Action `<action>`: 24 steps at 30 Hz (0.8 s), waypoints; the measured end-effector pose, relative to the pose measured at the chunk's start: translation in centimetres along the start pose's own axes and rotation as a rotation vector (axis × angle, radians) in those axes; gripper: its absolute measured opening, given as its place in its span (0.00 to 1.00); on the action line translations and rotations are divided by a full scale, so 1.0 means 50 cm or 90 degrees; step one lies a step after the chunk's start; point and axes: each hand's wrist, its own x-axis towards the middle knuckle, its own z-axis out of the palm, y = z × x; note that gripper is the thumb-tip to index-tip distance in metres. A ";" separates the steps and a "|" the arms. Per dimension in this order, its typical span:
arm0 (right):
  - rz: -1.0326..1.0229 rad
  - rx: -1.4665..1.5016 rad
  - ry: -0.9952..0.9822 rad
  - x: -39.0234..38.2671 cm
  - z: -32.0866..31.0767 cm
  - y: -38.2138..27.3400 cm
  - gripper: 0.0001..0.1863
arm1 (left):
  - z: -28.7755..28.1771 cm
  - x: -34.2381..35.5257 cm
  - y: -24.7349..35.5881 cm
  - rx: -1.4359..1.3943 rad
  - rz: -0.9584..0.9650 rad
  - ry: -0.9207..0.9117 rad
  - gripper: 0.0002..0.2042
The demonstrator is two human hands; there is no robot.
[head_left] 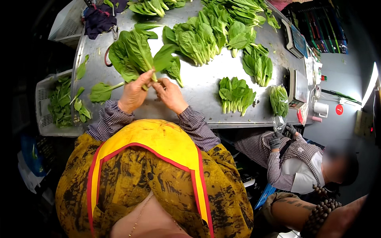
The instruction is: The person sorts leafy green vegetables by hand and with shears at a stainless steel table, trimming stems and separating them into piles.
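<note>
We hold a bunch of leafy greens (137, 55) at the stem ends: our left hand (135, 94) grips it, our right hand (170, 94) pinches the base. We judge trimming is underway; next, careful picking of bad leaves, with the metal surface (198, 85) at twelve o'clock.

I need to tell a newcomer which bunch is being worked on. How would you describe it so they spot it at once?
Start at the steel table. At its near left edge, the left hand and right hand meet; the bunch of leafy greens is lifted by its stems there, while the others lie flat.

leafy green bunch (137, 55) | broad leaves fanned | stems down | above steel table
</note>
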 end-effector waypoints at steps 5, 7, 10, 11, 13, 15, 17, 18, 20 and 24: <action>-0.063 -0.174 0.254 -0.007 -0.053 0.070 0.17 | -0.020 0.013 0.017 -0.223 -0.091 0.043 0.09; -0.044 -0.270 0.415 -0.014 -0.076 0.090 0.17 | -0.048 0.019 -0.021 -0.271 -0.159 0.048 0.06; -0.046 -0.407 0.371 -0.013 -0.077 0.110 0.19 | -0.045 0.016 -0.037 -0.241 -0.162 0.116 0.05; -0.051 -0.409 0.369 -0.010 -0.078 0.113 0.18 | -0.026 0.021 -0.040 -0.254 -0.160 0.098 0.05; -0.045 -0.382 0.373 -0.010 -0.075 0.110 0.16 | 0.007 0.019 0.001 -0.239 -0.232 0.156 0.07; -0.052 -0.339 0.370 -0.009 -0.070 0.112 0.15 | 0.014 0.026 0.009 -0.200 -0.246 0.151 0.08; -0.065 -0.372 0.396 -0.008 -0.065 0.117 0.11 | 0.004 0.023 0.002 -0.239 -0.238 0.072 0.07; -0.077 -0.375 0.414 -0.006 -0.059 0.117 0.10 | -0.018 0.023 -0.016 -0.283 -0.265 0.072 0.06; -0.050 -0.310 0.408 -0.011 -0.057 0.117 0.10 | -0.028 0.024 -0.019 -0.283 -0.266 0.089 0.06; -0.022 -0.191 0.415 -0.003 -0.061 0.130 0.15 | -0.016 0.037 -0.018 -0.303 -0.265 0.129 0.07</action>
